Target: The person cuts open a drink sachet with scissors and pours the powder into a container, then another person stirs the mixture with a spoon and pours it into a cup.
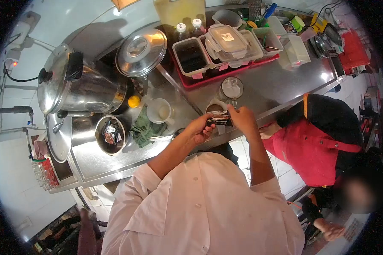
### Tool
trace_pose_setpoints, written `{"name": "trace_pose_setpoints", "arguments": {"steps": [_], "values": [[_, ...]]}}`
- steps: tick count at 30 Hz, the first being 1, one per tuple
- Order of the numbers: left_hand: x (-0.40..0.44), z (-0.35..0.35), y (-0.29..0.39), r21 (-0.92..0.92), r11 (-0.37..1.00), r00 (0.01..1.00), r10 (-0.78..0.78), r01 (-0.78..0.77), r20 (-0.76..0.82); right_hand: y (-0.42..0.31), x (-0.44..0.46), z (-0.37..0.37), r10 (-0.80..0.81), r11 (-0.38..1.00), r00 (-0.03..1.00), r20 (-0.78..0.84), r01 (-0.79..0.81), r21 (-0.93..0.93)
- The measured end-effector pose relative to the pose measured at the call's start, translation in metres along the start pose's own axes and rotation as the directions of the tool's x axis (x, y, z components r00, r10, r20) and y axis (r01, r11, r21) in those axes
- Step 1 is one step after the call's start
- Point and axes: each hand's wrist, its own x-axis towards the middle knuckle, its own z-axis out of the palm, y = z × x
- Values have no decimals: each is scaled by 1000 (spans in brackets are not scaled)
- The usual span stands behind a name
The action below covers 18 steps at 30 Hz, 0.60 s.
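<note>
My left hand (201,130) and my right hand (241,118) are both closed on a small dark sachet (220,120) with some white and brown print, held between them near the front edge of the steel counter. Whether the sachet is torn cannot be made out. Just behind it stands a light cup (210,102) with something brown inside, partly covered by the sachet and fingers. A glass mug (232,88) with white contents stands further back. To the left are a white plastic jug (159,111) and a crumpled green cloth (147,127).
A metal bowl (111,135) holds several sachets. Large steel pots (95,87) line the left. Food containers (192,57) sit in a red tray (187,83) at the back. A person in a red apron (300,151) stands close on my right; another person's hand (330,230) shows lower right.
</note>
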Motion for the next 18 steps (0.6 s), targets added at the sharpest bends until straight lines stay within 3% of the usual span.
{"name": "trace_pose_setpoints", "arguments": {"steps": [5, 7, 10, 13, 18], "values": [[3, -2, 0, -5, 1000, 997, 23, -23, 77, -8, -41, -29, -109, 981, 978, -176, 135, 143], [3, 0, 1, 1, 1000, 999, 28, -28, 41, -9, -58, -37, -438, 820, 862, -257, 500, 278], [-4, 12, 3, 31, 999, 999, 29, -28, -24, -11, -66, -35, -573, 763, 801, -174, 599, 243], [-4, 16, 3, 84, 996, 998, 33, -28, -58, 5, -48, -10, -636, 709, 746, -198, 666, 231], [-7, 1, 17, 202, 978, 998, -35, 45, -55, 14, -33, 0, -648, 701, 730, -216, 683, 206]]}}
